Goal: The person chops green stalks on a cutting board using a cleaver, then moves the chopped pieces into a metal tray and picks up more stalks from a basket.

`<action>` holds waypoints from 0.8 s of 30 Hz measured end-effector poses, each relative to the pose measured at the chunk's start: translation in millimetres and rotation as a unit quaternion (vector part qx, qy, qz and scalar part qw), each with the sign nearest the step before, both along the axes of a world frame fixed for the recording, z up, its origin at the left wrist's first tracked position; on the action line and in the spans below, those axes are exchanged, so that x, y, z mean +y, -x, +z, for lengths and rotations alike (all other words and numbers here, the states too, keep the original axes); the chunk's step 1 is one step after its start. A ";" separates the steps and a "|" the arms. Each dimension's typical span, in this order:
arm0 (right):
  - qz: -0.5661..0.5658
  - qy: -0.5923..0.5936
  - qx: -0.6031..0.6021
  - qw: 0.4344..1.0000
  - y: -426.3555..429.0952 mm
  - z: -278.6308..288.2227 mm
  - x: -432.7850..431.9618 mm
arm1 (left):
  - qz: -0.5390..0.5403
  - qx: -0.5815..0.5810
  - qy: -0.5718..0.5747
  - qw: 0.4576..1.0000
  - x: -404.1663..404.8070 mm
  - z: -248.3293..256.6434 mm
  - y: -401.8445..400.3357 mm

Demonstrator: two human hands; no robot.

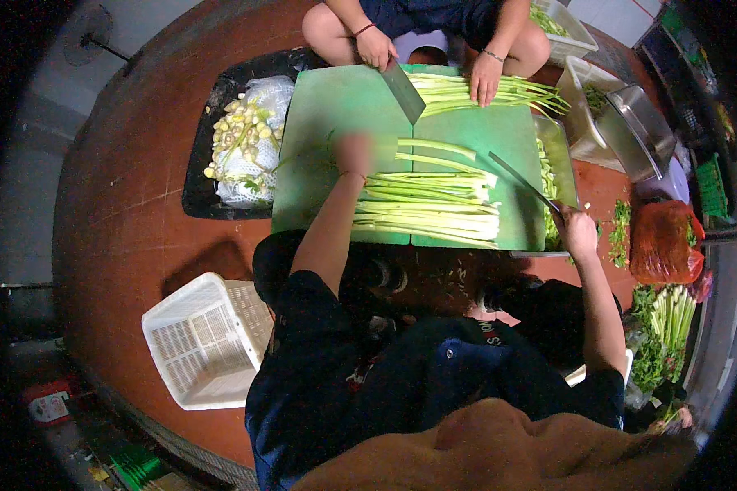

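Observation:
On the green cutting board (319, 98) lies a bundle of celery stalks (430, 205), their pale butt ends pointing right. My left hand (352, 153) is over the board's left part, just above the bundle's left end. Blur covers its fingers, so whether it holds anything is hidden. Two separate stalks (439, 149) lie to the right of it. In my right hand (576, 234) is the handle of a knife (522, 179). Its blade, seen nearly edge-on, slants up and left over the board's right side, apart from the bundle.
Opposite, a co-worker's hand (376, 48) grips a cleaver (403, 92) and the other hand (485, 78) rests on long stalks (522, 95). A metal tray (566, 144) of cut celery adjoins the board. Left are a black tub (199, 199) and a white basket (199, 344).

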State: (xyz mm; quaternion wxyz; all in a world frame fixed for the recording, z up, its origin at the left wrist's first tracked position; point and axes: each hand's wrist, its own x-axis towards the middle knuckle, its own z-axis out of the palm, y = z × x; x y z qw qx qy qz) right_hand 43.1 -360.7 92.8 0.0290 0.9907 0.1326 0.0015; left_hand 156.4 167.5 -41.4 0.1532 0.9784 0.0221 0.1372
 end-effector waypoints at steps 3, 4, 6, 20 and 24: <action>-0.030 0.008 0.013 0.999 1.0 -5.8 -11.2 | -0.027 0.037 0.031 0.998 -34.2 -8.2 -5.8; -0.011 0.005 0.012 1.000 -1.6 -1.7 -2.8 | -0.050 0.017 0.055 0.997 -40.8 -18.6 -2.3; 0.026 -0.001 0.010 1.000 -9.1 6.1 18.5 | -0.071 0.001 0.099 0.993 -48.0 -35.4 0.9; 0.204 0.032 0.053 0.977 -88.8 12.5 162.3 | -0.052 0.050 0.105 0.992 -19.9 -29.6 -14.7; 0.215 0.040 0.082 0.972 -105.6 -1.2 180.3 | -0.048 0.039 0.113 0.992 -14.9 -39.7 -15.8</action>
